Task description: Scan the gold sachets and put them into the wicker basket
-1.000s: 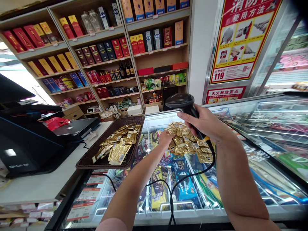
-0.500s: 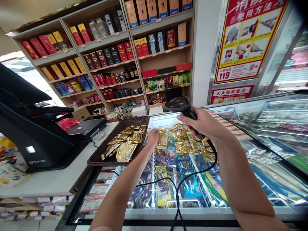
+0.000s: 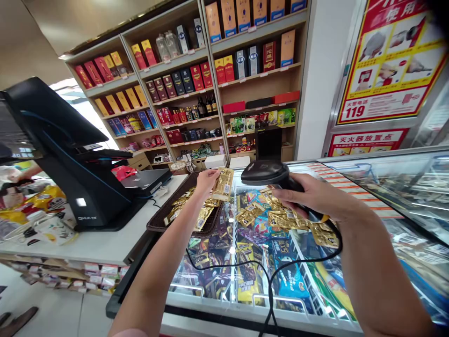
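My left hand (image 3: 206, 181) pinches a gold foil packet (image 3: 223, 184) with a barcode label, held up at the right rim of a brown woven basket (image 3: 157, 221). More gold packets lie inside that basket. In my right hand (image 3: 312, 196) is a black barcode scanner (image 3: 268, 174), its head pointing left toward the packet, with a gap between them. Below the scanner, a loose pile of gold packets (image 3: 284, 216) lies on the freezer's glass top (image 3: 213, 285). The scanner's black cable (image 3: 304, 258) loops down across the glass.
At left a dark point-of-sale machine (image 3: 70, 159) stands on a white counter (image 3: 115, 241), with a flat scale (image 3: 149, 180) beside it. Shelves of boxed bottles (image 3: 168, 86) line the back wall. Another person's hand (image 3: 30, 172) shows at far left, near yellow bags.
My left hand has lifted a gold packet off the glass and moved it up and left to the basket's edge. The scanner stays in my right hand. The view has swung left.
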Tool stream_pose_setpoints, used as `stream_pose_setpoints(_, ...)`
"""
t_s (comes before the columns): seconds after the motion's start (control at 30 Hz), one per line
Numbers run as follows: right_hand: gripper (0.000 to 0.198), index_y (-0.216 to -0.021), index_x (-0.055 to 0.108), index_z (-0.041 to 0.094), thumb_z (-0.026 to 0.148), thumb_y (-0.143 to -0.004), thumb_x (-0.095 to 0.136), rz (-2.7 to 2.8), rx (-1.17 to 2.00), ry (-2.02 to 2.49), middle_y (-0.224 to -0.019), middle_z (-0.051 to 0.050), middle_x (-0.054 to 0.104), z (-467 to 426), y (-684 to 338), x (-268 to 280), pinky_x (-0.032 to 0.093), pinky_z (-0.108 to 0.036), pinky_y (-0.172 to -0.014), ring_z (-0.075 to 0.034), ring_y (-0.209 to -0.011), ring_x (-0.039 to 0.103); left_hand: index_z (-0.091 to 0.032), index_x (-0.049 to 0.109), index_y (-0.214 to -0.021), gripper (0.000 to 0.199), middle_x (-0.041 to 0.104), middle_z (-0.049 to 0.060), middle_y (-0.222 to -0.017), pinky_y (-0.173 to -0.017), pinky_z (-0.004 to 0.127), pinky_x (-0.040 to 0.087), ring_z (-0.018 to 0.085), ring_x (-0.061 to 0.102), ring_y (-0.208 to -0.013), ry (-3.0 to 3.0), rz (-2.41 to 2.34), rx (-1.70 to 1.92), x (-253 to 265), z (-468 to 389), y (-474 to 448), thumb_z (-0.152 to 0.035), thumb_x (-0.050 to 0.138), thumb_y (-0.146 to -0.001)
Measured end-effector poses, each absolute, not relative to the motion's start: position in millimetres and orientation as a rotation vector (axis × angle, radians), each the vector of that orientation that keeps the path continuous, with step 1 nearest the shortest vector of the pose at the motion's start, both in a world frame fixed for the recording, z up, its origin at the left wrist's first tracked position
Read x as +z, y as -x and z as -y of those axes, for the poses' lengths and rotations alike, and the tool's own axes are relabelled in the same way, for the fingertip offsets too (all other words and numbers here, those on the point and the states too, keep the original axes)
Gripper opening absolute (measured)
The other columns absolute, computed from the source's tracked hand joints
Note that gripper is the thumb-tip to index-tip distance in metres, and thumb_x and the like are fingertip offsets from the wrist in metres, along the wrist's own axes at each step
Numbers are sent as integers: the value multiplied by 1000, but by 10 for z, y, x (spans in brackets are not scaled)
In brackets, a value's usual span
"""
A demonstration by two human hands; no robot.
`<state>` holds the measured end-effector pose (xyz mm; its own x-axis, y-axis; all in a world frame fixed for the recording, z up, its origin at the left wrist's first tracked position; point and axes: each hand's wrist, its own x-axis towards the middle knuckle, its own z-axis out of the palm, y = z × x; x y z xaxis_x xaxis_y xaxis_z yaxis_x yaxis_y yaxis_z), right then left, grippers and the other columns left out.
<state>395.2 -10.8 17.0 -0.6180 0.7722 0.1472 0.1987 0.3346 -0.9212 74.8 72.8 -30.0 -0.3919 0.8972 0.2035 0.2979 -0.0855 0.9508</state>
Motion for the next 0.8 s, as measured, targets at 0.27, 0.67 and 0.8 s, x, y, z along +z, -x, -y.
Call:
stream_pose_setpoints(0.27,49,-102,62,20,60,-75,73,2189,1266,882,-50,6,51,157,-3807,149,35,-22,-40,-10,-40,47,-15,72,-81,32,72,4,-73,-59,25,50,16,65,-63,-1215,-1619,1524,-250,-609,-515,-43,79,-69)
stream_pose_setpoints(0.67,51,-107,60,21,60,-77,72,2086,1243,930,-55,4,53,79,-3837,111,34,-23,-41,-11,-42,48,-16,59,-123,37,62,10,-123,-87,42,55,22,63,-104,-1183,-1866,1405,-471,-644,-112,-37,61,-93)
stream_pose_setpoints(0.8,47,-105,60,21,59,-78,70,2038,1193,943,-56,4,53,11,-3866,81,34,-23,-41,-10,-42,47,-16,57,-127,40,60,10,-127,-90,45,54,23,62,-108,-1284,-1963,1353,-487,-858,-138,-37,61,-93)
